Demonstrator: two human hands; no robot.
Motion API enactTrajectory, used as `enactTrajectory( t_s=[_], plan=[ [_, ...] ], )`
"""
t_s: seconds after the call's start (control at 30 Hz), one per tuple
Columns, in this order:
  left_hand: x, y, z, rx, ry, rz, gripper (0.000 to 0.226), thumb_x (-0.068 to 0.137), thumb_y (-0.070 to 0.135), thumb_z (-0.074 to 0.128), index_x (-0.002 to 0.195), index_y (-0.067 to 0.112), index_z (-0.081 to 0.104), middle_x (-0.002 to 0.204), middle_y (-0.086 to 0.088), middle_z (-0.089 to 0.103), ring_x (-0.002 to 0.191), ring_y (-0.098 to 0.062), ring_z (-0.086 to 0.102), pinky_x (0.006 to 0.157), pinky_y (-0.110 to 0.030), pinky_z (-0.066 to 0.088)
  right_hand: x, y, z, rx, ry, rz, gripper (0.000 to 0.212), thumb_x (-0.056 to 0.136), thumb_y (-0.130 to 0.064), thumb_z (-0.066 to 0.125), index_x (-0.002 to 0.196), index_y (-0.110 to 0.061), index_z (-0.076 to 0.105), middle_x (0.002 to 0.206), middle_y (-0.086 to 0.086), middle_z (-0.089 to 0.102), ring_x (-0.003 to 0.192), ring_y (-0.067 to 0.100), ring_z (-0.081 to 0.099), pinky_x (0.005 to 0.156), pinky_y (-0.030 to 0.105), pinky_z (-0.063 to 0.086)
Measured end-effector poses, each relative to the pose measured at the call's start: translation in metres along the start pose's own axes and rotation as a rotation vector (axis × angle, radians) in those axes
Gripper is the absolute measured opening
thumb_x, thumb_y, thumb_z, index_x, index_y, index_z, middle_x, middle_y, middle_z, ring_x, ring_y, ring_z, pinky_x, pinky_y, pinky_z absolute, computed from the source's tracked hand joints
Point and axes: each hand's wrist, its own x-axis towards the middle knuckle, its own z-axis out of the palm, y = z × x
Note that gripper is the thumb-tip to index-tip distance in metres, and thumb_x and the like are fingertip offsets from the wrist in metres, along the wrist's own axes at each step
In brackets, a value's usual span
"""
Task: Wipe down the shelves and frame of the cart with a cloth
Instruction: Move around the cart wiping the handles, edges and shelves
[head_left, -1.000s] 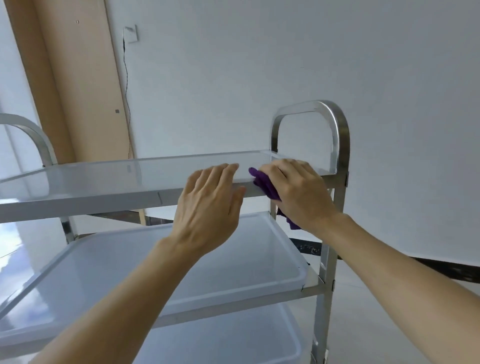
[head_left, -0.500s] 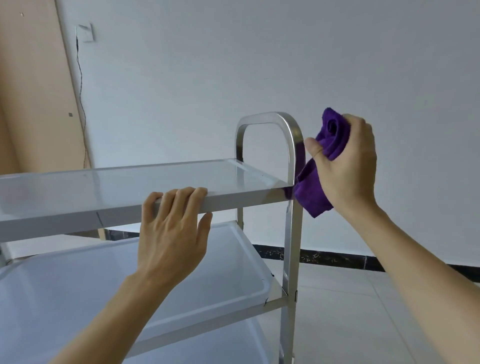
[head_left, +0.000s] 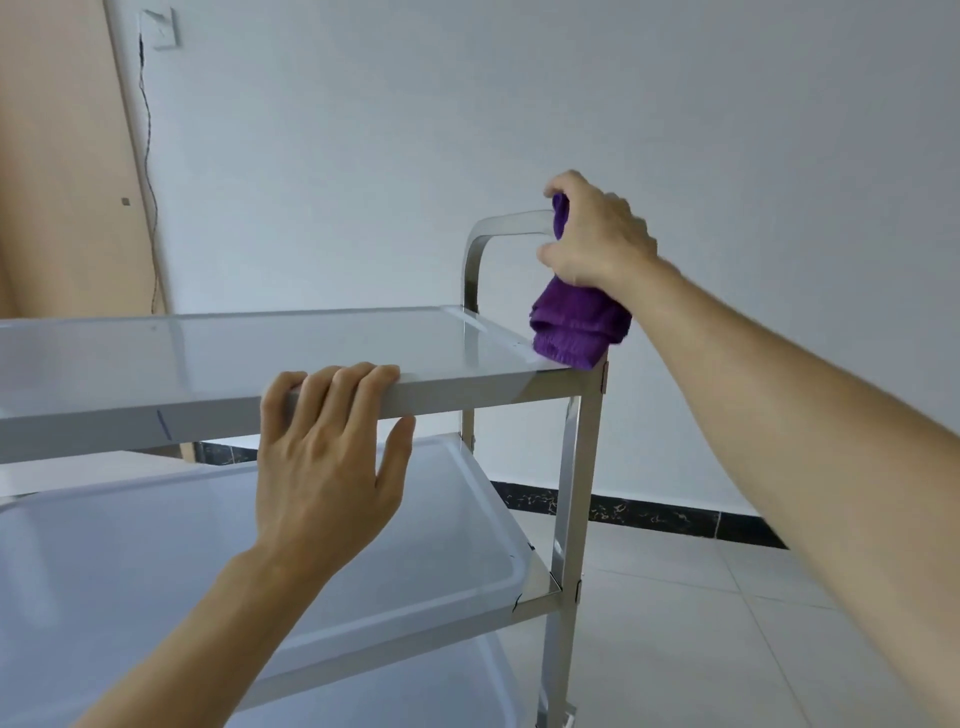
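At the cart's handle arch (head_left: 511, 221), right hand (head_left: 597, 236), risen from the corner post, wraps the purple cloth (head_left: 576, 325) over its top bend, starting frame wiping; left hand (head_left: 324, 457) grips the top shelf (head_left: 311, 343) edge.

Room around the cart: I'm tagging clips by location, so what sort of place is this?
Probably a plain, sparsely furnished indoor room, perhaps a utility space: bare white wall, tiled floor with dark baseboard, and a wall switch beside a wooden panel.
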Motion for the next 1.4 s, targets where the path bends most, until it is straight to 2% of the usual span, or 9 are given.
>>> enactTrajectory(
  t_s=[0.1, 0.23, 0.3, 0.5, 0.6, 0.77, 1.0, 1.13, 1.4],
  plan=[
    [0.001, 0.000, 0.000, -0.003, -0.002, -0.008, 0.036, 0.095, 0.036, 0.048, 0.123, 0.013, 0.057, 0.115, -0.001, 0.061, 0.106, -0.024, 0.049, 0.104, -0.043, 0.028, -0.005, 0.008, 0.001, 0.185, 0.040, -0.028, 0.055, 0.082, -0.033, 0.064, 0.132, -0.039, 0.039, 0.119, -0.004, 0.053, 0.100, 0.026, 0.054, 0.081, 0.036, 0.042],
    [0.001, 0.002, 0.000, -0.004, 0.010, -0.028, 0.035, 0.096, 0.035, 0.048, 0.121, 0.014, 0.057, 0.114, -0.001, 0.061, 0.105, -0.024, 0.050, 0.106, -0.043, 0.026, -0.065, 0.049, 0.038, 0.662, 0.202, -0.107, 0.062, 0.084, -0.043, 0.072, 0.137, -0.034, 0.040, 0.107, -0.032, 0.055, 0.097, -0.010, 0.055, 0.084, 0.011, 0.041],
    [0.001, 0.005, 0.000, -0.011, 0.012, -0.041, 0.034, 0.096, 0.035, 0.048, 0.120, 0.014, 0.057, 0.114, -0.001, 0.061, 0.105, -0.025, 0.050, 0.107, -0.043, 0.025, -0.088, 0.064, 0.057, 0.776, 0.204, -0.110, 0.065, 0.085, -0.043, 0.074, 0.138, -0.030, 0.039, 0.103, -0.037, 0.059, 0.096, -0.013, 0.058, 0.083, 0.007, 0.043],
    [0.000, 0.005, -0.001, -0.021, 0.011, -0.045, 0.033, 0.096, 0.035, 0.049, 0.120, 0.015, 0.057, 0.114, 0.000, 0.060, 0.106, -0.024, 0.048, 0.108, -0.042, 0.023, -0.118, 0.082, 0.088, 0.948, 0.167, -0.045, 0.097, 0.069, -0.056, 0.083, 0.146, -0.045, 0.025, 0.137, -0.029, 0.044, 0.119, -0.013, 0.050, 0.091, 0.004, 0.042],
    [0.000, 0.004, -0.001, -0.013, -0.001, -0.054, 0.034, 0.096, 0.036, 0.048, 0.121, 0.014, 0.057, 0.115, 0.000, 0.060, 0.107, -0.024, 0.047, 0.107, -0.042, 0.023, -0.141, 0.094, 0.108, 0.903, 0.082, 0.024, 0.106, 0.058, -0.054, 0.089, 0.142, -0.055, 0.025, 0.127, -0.039, 0.048, 0.114, -0.012, 0.053, 0.089, 0.012, 0.047],
    [0.000, 0.002, -0.001, -0.011, -0.011, -0.055, 0.034, 0.096, 0.035, 0.048, 0.122, 0.014, 0.056, 0.115, -0.001, 0.060, 0.107, -0.023, 0.046, 0.106, -0.042, 0.023, -0.202, 0.113, 0.166, 0.815, 0.050, 0.214, 0.075, 0.066, -0.041, 0.088, 0.115, -0.065, 0.037, 0.102, -0.035, 0.060, 0.095, -0.012, 0.058, 0.077, 0.018, 0.044],
    [0.000, 0.002, -0.004, -0.015, -0.020, -0.052, 0.033, 0.096, 0.036, 0.049, 0.122, 0.015, 0.055, 0.115, -0.001, 0.060, 0.107, -0.024, 0.046, 0.106, -0.042, 0.024, -0.208, 0.119, 0.174, 0.742, 0.007, 0.283, 0.065, 0.072, -0.033, 0.085, 0.122, -0.043, 0.045, 0.089, -0.019, 0.066, 0.086, 0.007, 0.066, 0.082, 0.032, 0.054],
    [-0.001, 0.001, -0.004, -0.020, -0.022, -0.051, 0.033, 0.096, 0.035, 0.050, 0.122, 0.015, 0.055, 0.115, -0.001, 0.060, 0.107, -0.024, 0.047, 0.106, -0.041, 0.023, -0.155, 0.093, 0.137, 0.800, 0.184, 0.194, 0.065, 0.070, -0.037, 0.084, 0.122, -0.041, 0.046, 0.095, -0.027, 0.064, 0.085, -0.008, 0.063, 0.073, 0.012, 0.047],
    [-0.002, 0.002, -0.005, -0.024, -0.023, -0.050, 0.034, 0.097, 0.035, 0.050, 0.123, 0.014, 0.056, 0.117, -0.002, 0.061, 0.109, -0.024, 0.047, 0.110, -0.041, 0.021, -0.187, 0.113, 0.166, 0.773, 0.093, 0.236, 0.055, 0.074, -0.031, 0.082, 0.115, -0.044, 0.046, 0.094, -0.035, 0.060, 0.086, -0.011, 0.060, 0.070, 0.012, 0.049]
  ],
)
